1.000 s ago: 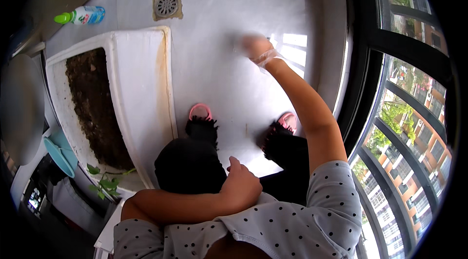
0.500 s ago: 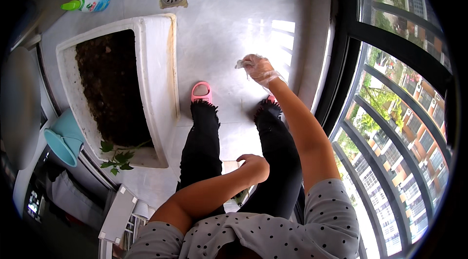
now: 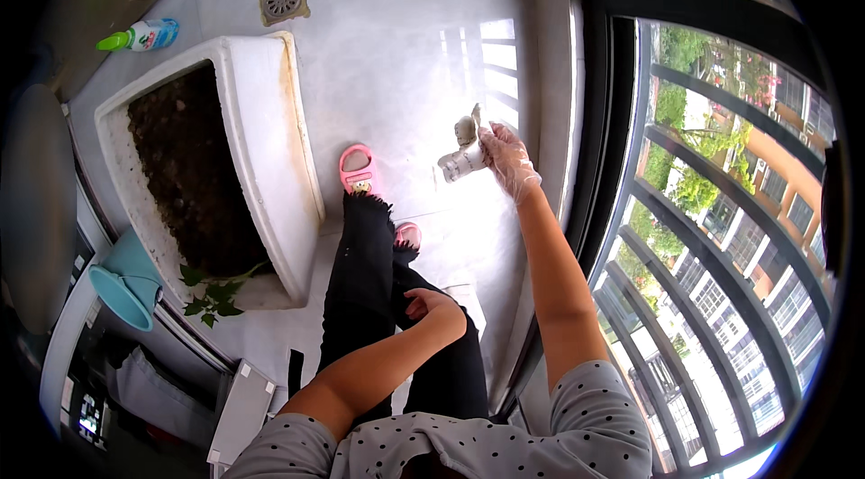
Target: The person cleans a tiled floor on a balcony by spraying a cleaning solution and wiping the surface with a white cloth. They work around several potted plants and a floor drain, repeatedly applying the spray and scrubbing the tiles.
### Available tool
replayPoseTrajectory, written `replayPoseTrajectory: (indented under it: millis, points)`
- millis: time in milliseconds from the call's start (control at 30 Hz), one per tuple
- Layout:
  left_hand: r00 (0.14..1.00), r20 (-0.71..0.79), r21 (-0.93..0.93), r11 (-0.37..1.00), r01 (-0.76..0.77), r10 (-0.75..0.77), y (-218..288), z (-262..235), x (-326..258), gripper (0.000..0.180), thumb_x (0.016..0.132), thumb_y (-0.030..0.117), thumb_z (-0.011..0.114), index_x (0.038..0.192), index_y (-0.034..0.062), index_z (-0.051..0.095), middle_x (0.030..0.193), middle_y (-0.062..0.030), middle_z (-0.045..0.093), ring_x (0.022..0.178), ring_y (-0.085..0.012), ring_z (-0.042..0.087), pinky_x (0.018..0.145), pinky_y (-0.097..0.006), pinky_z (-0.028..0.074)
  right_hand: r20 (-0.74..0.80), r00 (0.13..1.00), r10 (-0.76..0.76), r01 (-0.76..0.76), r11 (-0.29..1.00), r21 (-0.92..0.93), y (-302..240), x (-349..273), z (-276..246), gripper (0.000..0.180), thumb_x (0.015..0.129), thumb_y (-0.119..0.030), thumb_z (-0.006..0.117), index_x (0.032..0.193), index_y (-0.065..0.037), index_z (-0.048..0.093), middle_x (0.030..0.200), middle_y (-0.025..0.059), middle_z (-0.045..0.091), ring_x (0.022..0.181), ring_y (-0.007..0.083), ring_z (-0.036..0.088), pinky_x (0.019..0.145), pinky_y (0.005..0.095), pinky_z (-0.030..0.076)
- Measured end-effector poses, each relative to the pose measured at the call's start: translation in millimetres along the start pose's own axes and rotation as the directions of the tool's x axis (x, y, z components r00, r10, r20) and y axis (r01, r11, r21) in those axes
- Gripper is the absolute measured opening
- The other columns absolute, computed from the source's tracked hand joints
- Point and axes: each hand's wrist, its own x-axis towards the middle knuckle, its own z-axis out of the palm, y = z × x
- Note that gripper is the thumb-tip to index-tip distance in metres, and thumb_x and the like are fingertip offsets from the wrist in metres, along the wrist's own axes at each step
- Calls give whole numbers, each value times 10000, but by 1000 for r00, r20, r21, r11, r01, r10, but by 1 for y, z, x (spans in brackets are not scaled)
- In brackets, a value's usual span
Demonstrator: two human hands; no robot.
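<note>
Grey floor tile [image 3: 378, 55] forms your working lane, bounded on the left by the stained edge of the white planter [image 3: 266, 127] and on the right by the black window frame [image 3: 605, 109], with your pink sandals [image 3: 359, 174] standing between them. Your right hand [image 3: 508, 159], in a clear plastic glove, pinches the crumpled, grey-marked white cloth [image 3: 463, 157], which extends left of the fingertips over the tile. Your left hand [image 3: 438, 308] is positioned over your thighs, well apart from the cloth and nearer your body, fingers partly curled; whether it grips anything cannot be determined.
</note>
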Motion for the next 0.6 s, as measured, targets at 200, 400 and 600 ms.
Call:
replayPoseTrajectory:
  millis: [200,400,600]
  points:
    - [645,-751,-417,859,-299,-141,9,43,6,168,749,135,562,872,73,658,880,-133,641,817,-313,606,771,-503,415,75,986,-148,106,911,398,55,-52,-17,351,912,-242,490,1179,-18,443,1049,59,546,934,143,549,817,290,477]
    - [-263,-542,-262,458,-850,-798,-48,57,-58,77,816,33,560,884,-4,564,850,-116,617,820,-217,598,754,-316,454,291,935,-201,-15,799,601,73,-134,7,455,914,-312,446,1255,-17,383,1185,95,498,1065,205,507,922,366,414]
    - [-85,-695,-148,258,-955,-714,-72,66,-41,131,782,82,612,863,0,548,775,-104,620,735,-183,601,659,-283,460,187,963,-196,-9,667,745,101,-164,45,385,844,-49,433,1225,-27,388,1111,113,526,1027,237,530,898,369,434]
